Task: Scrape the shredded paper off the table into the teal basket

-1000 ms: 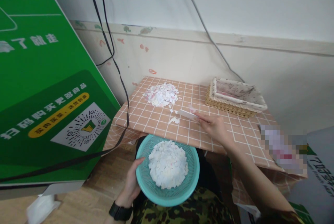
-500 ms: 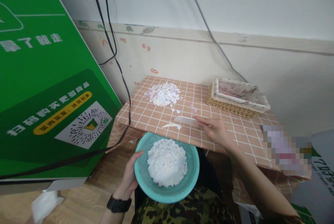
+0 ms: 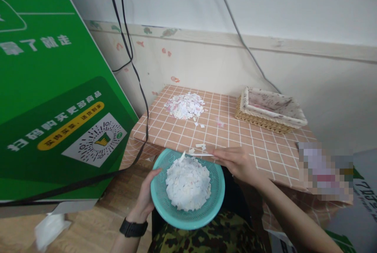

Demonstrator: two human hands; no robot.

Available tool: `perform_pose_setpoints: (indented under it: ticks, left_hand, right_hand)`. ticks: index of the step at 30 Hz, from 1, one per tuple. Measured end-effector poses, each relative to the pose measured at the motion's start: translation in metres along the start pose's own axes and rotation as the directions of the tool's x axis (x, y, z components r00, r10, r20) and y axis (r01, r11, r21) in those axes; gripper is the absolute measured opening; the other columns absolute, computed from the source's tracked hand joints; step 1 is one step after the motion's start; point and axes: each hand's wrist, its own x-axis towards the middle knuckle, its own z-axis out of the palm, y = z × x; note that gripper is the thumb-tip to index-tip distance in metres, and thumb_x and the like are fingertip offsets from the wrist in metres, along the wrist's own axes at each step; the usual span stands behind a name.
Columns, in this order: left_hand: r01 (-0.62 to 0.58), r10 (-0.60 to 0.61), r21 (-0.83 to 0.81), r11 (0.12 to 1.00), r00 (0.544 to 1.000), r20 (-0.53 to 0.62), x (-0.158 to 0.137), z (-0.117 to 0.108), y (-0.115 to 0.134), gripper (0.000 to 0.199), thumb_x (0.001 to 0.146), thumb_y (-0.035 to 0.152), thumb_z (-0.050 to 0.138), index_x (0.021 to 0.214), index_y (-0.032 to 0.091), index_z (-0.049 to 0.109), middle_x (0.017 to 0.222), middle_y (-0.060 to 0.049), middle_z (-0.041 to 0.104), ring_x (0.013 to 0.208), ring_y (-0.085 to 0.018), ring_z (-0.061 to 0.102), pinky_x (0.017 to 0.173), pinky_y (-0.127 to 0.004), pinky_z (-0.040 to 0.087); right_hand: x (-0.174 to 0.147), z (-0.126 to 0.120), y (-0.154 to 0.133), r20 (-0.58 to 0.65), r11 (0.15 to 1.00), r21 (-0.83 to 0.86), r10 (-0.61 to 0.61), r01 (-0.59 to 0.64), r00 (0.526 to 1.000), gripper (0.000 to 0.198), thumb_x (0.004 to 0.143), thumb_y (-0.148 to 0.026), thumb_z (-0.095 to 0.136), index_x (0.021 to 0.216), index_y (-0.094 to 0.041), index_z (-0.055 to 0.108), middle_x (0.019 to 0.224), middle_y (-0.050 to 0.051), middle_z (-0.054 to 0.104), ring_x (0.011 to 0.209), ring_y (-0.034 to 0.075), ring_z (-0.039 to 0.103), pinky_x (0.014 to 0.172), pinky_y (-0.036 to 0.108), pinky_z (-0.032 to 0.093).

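My left hand (image 3: 149,192) grips the left rim of a teal plastic basket (image 3: 218,194), its thumb over the edge. A heap of small white paper scraps (image 3: 188,184) fills the middle of the basket, which sits under the table's front edge. My right hand (image 3: 237,162) pinches a thin white strip (image 3: 203,154), seen nearly edge-on at the table edge above the basket's far rim. A few loose paper bits (image 3: 200,146) lie beside the strip, and one slim piece (image 3: 183,156) sticks up at the basket's far side.
A pile of paper scraps (image 3: 185,105) lies on the checked tablecloth (image 3: 165,129). At the back right stands a cloth-lined wicker basket (image 3: 265,121). A green printed cabinet (image 3: 55,127) is on the left, with a black strap (image 3: 145,115) hanging beside it.
My right hand has drawn the strip toward me to the table edge and turned it edge-on. Paper bits have shifted with it, one slim piece now at the basket. My left hand stays put.
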Motion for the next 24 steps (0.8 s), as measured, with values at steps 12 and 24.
perform_pose_setpoints:
  ticks: [12,24]
  left_hand:
    - [-0.004,0.004,0.002,1.0,1.0,-0.005,0.002,-0.002,0.0,0.01,0.069,0.02,0.066,0.074,0.012,0.068,0.069,-0.006,0.073,0.059,-0.018,0.065,0.063,-0.03,0.052]
    - [0.006,-0.006,-0.03,1.0,1.0,-0.001,0.0,-0.002,-0.002,0.01,0.07,0.021,0.066,0.074,0.012,0.069,0.066,-0.005,0.072,0.059,-0.018,0.065,0.063,-0.029,0.052]
  right_hand:
    - [0.037,-0.019,0.064,-0.234,0.943,-0.232,0.186,-0.24,0.954,0.027,0.086,-0.031,0.052,0.111,-0.03,0.064,0.105,0.001,0.068,0.089,0.022,0.067,0.078,0.038,0.055]
    - [-0.011,0.005,-0.005,-0.01,0.999,-0.005,-0.05,0.05,0.999,0.05,0.084,-0.017,0.053,0.126,-0.044,0.048,0.112,-0.005,0.064,0.098,0.018,0.064,0.079,0.035,0.057]
